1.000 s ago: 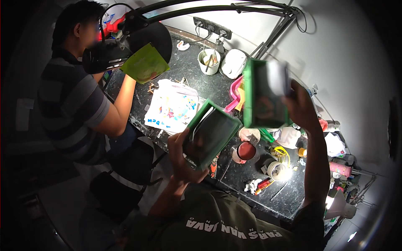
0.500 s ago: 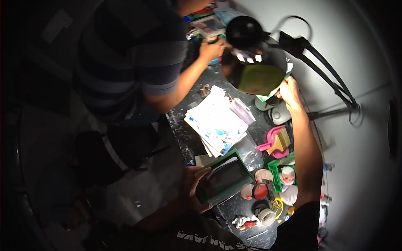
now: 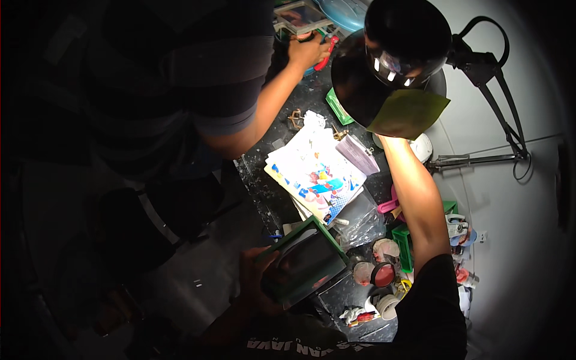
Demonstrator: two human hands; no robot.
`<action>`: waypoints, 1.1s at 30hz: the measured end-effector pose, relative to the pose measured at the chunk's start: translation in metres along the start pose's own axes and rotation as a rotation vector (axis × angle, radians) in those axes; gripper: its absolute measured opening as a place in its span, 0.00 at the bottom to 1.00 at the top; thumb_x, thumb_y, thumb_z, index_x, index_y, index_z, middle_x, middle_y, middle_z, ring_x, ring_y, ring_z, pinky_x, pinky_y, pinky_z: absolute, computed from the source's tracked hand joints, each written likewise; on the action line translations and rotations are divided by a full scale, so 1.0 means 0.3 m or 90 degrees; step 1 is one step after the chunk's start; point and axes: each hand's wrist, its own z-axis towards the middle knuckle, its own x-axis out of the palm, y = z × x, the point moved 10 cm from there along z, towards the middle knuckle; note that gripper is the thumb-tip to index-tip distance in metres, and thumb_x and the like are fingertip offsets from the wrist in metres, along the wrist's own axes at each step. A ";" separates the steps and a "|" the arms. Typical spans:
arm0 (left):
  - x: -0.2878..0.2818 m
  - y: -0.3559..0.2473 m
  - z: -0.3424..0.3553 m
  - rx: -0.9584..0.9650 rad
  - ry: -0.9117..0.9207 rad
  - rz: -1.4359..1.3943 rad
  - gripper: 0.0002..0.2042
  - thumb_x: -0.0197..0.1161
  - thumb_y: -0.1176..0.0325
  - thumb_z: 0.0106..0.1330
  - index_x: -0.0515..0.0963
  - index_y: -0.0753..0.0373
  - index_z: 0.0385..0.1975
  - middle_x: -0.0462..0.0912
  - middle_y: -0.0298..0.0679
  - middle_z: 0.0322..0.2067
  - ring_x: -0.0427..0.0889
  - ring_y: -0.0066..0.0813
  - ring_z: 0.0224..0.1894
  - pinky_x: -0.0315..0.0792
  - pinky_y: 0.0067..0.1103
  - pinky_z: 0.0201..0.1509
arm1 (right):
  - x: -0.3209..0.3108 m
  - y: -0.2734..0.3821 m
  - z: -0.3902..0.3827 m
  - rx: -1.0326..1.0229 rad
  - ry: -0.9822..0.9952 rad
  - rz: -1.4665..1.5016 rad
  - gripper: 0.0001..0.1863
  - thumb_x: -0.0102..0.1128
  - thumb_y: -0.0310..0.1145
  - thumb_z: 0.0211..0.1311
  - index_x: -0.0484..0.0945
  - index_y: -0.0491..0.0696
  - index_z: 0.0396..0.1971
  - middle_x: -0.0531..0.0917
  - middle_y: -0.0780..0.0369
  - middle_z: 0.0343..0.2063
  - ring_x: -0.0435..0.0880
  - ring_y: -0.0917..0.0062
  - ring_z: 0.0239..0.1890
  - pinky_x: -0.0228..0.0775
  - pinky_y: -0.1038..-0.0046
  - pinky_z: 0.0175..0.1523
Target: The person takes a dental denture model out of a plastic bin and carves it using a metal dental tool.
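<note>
My left hand, in shadow at the bottom, grips a green-rimmed box with a dark interior by its left side. My right forearm reaches up from the lower right; the hand disappears behind the black lamp shade, which has a yellow-green sheet on it, so its grip is hidden. Another green tray shows beside the shade's left edge. White printed sheets lie between my hands, with a lilac pad and crumpled clear plastic beside them.
A co-worker's arm reaches over the black worktop at top left. The lamp's jointed arm runs along the right wall. Cups, a round red container and a green bin crowd the lower right; a chair stands left.
The view has turned since a second ago. My right hand, earlier raised with a green box, has reached forward out of sight behind the lamp. My left hand still holds its box.
</note>
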 end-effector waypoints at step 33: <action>0.033 -0.044 -0.082 0.146 0.008 0.006 0.44 0.70 0.38 0.46 0.76 0.68 0.58 0.76 0.54 0.54 0.78 0.50 0.51 0.71 0.39 0.52 | -0.144 0.373 -1.037 -0.201 0.200 -0.867 0.16 0.64 0.31 0.64 0.81 0.37 0.48 0.88 0.49 0.33 0.91 0.66 0.35 0.82 0.69 0.45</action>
